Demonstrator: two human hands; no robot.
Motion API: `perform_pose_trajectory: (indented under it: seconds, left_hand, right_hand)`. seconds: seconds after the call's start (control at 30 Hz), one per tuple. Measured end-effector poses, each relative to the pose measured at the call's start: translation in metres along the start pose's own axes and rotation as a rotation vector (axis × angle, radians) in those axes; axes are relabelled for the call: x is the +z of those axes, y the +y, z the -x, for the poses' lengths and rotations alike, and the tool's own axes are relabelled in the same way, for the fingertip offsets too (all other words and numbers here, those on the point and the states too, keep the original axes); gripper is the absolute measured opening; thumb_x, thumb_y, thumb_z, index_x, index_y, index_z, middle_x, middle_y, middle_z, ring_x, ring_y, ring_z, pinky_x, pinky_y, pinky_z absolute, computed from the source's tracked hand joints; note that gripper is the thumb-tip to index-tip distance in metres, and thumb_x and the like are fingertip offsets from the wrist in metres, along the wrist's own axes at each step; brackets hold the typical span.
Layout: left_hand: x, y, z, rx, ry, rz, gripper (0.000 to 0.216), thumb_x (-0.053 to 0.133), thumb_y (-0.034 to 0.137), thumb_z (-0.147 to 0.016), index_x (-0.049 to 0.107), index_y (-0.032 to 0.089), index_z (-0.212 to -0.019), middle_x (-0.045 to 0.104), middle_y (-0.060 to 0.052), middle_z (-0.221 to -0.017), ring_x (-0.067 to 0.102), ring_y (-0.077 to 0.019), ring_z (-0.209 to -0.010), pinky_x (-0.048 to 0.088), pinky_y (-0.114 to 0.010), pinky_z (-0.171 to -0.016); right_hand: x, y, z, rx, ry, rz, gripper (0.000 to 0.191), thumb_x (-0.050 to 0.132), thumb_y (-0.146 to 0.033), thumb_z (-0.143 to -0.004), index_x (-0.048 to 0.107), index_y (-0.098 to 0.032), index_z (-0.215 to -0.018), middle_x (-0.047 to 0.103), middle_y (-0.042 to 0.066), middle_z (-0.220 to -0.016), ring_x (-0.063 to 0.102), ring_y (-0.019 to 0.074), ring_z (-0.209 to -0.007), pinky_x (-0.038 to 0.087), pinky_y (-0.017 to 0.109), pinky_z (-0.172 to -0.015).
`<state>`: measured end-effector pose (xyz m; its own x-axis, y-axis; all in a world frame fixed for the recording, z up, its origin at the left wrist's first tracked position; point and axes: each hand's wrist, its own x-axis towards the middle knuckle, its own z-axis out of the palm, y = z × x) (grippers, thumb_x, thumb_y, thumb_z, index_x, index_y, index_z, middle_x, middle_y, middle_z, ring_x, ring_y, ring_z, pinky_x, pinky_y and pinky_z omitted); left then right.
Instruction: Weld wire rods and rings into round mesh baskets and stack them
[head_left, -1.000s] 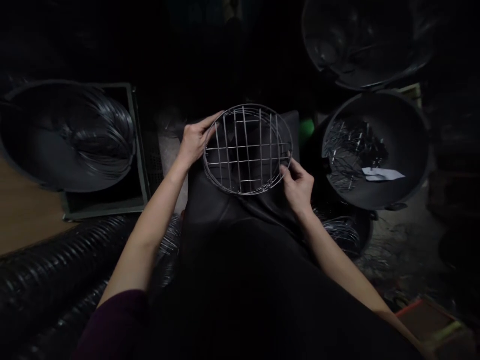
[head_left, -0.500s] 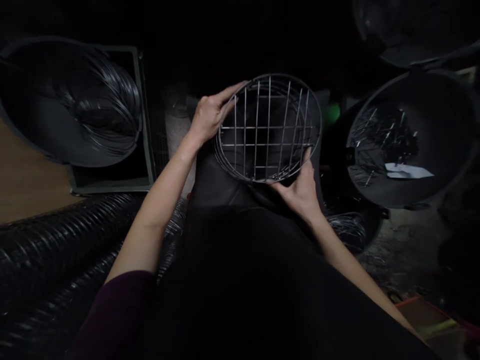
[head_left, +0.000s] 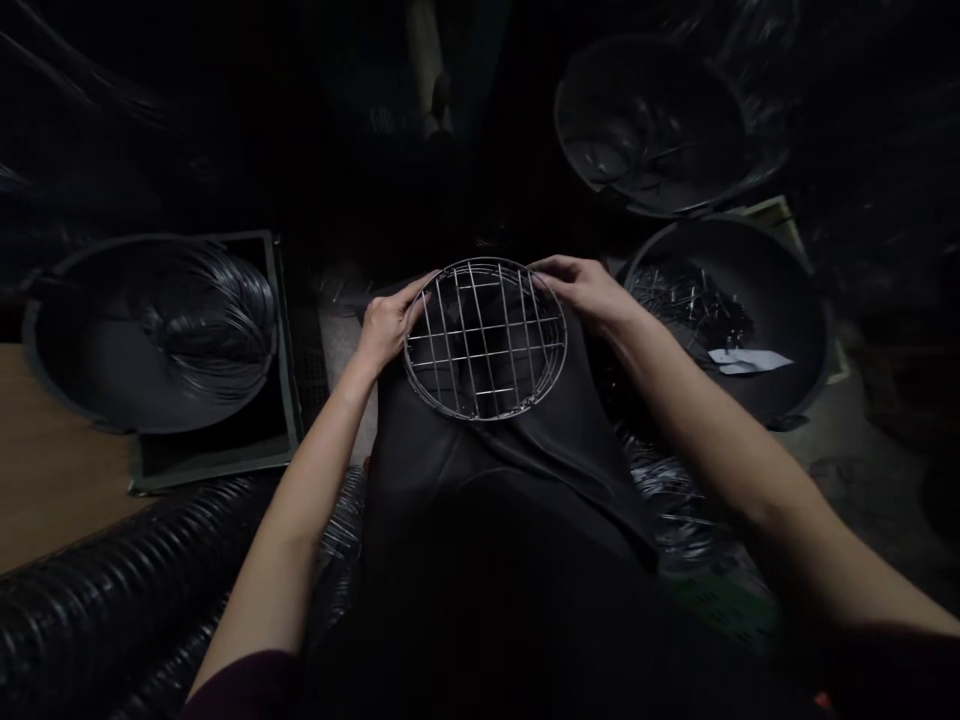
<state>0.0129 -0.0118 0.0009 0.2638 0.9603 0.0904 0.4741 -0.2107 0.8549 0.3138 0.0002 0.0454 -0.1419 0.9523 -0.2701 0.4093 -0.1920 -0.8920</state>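
A round wire basket, with a grid of crossing wires facing me, is held over my lap on a dark apron. My left hand grips its rim at the left, thumb and fingers closed on the wire. At the upper right of the rim, my right hand has its fingers closed on the edge. Some fingertips are hidden behind the wires.
Left, a dark basin holds coiled wire rings and rests on a green crate. Right, another basin holds short wire pieces and a white paper. Stacked wire rings lie at lower left.
My right hand has gone from the basket's lower right edge to its upper right rim. My left hand keeps its hold at the left. The view has shifted, and the basket sits lower in it.
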Motion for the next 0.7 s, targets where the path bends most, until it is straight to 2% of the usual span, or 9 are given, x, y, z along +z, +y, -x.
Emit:
perform_pose_trajectory:
  seconds: [0.1,0.17,0.23,0.3,0.4,0.5,0.53,0.6,0.7]
  left_hand:
    - [-0.002,-0.006,-0.002,-0.025,-0.005,0.001,0.043,0.047,0.048,-0.091,0.060,0.024,-0.124,0.064,-0.002,-0.122,0.062,-0.0219,-0.110,0.049,-0.030,-0.096]
    - [-0.006,-0.008,-0.003,-0.030,0.011,-0.022,0.048,0.047,0.054,-0.089,0.061,0.022,-0.123,0.066,-0.003,-0.117,0.064,-0.0220,-0.105,0.049,-0.031,-0.095]
    - [-0.011,-0.008,-0.005,-0.029,0.030,-0.099,0.052,0.050,0.058,-0.085,0.062,0.022,-0.120,0.068,-0.004,-0.112,0.064,-0.0226,-0.100,0.049,-0.035,-0.095]
    - [-0.020,-0.009,-0.008,-0.019,0.035,-0.208,0.051,0.052,0.061,-0.082,0.066,0.024,-0.113,0.067,-0.004,-0.105,0.064,-0.0234,-0.092,0.051,-0.040,-0.090]
    - [-0.036,-0.007,-0.015,-0.160,-0.023,-0.108,0.040,0.058,0.060,-0.078,0.069,0.034,-0.106,0.063,0.001,-0.116,0.059,-0.0266,-0.108,0.046,-0.045,-0.099]
    - [-0.049,0.006,-0.039,-0.395,-0.100,0.214,0.043,0.059,0.061,-0.078,0.061,0.042,-0.117,0.061,0.007,-0.125,0.054,-0.0269,-0.118,0.044,-0.046,-0.102]
    - [-0.050,0.012,-0.052,-0.441,-0.153,0.274,0.051,0.059,0.063,-0.077,0.056,0.042,-0.123,0.061,0.006,-0.126,0.055,-0.0275,-0.118,0.046,-0.046,-0.100]
    - [-0.048,0.028,-0.085,-0.494,-0.357,0.255,0.068,0.065,0.065,-0.071,0.048,0.037,-0.131,0.059,0.000,-0.129,0.056,-0.0289,-0.116,0.050,-0.046,-0.095]
    - [-0.036,0.058,-0.128,-0.546,-0.722,0.046,0.088,0.074,0.069,-0.054,0.051,0.031,-0.129,0.059,-0.005,-0.128,0.059,-0.0286,-0.112,0.053,-0.042,-0.089]
  right_hand:
    - [0.013,0.001,-0.029,0.079,-0.139,-0.171,0.045,0.077,-0.042,-0.063,0.065,-0.018,-0.099,0.068,0.003,-0.088,0.063,0.0188,-0.085,0.053,0.038,-0.082]
    - [0.019,-0.002,-0.034,0.042,-0.184,-0.205,0.050,0.079,-0.038,-0.061,0.063,-0.017,-0.103,0.067,0.002,-0.090,0.062,0.0176,-0.085,0.053,0.036,-0.081]
    - [0.017,-0.002,-0.031,-0.045,-0.211,-0.186,0.050,0.078,-0.036,-0.063,0.062,-0.015,-0.106,0.067,0.004,-0.095,0.061,0.0170,-0.088,0.052,0.034,-0.084]
    - [0.003,0.008,-0.023,-0.101,-0.185,-0.144,0.047,0.070,-0.039,-0.073,0.061,-0.015,-0.112,0.067,0.005,-0.100,0.061,0.0154,-0.089,0.051,0.031,-0.084]
    - [-0.045,0.046,0.004,-0.039,0.087,0.045,0.042,0.047,-0.044,-0.089,0.058,-0.017,-0.120,0.068,0.005,-0.101,0.062,0.0138,-0.085,0.051,0.029,-0.080]
    - [-0.116,0.100,0.027,0.236,0.480,0.479,0.040,0.036,-0.039,-0.094,0.061,-0.015,-0.114,0.068,0.007,-0.103,0.063,0.0159,-0.089,0.049,0.029,-0.081]
    - [-0.139,0.117,0.029,0.296,0.539,0.564,0.039,0.036,-0.035,-0.093,0.062,-0.013,-0.112,0.067,0.011,-0.106,0.061,0.0186,-0.094,0.048,0.032,-0.085]
    - [-0.174,0.146,0.023,0.365,0.583,0.679,0.036,0.039,-0.030,-0.092,0.062,-0.010,-0.110,0.064,0.016,-0.110,0.058,0.0235,-0.102,0.043,0.037,-0.091]
    - [-0.193,0.171,0.003,0.372,0.511,0.766,0.033,0.051,-0.028,-0.086,0.062,-0.011,-0.112,0.061,0.018,-0.112,0.054,0.0281,-0.105,0.041,0.041,-0.090]
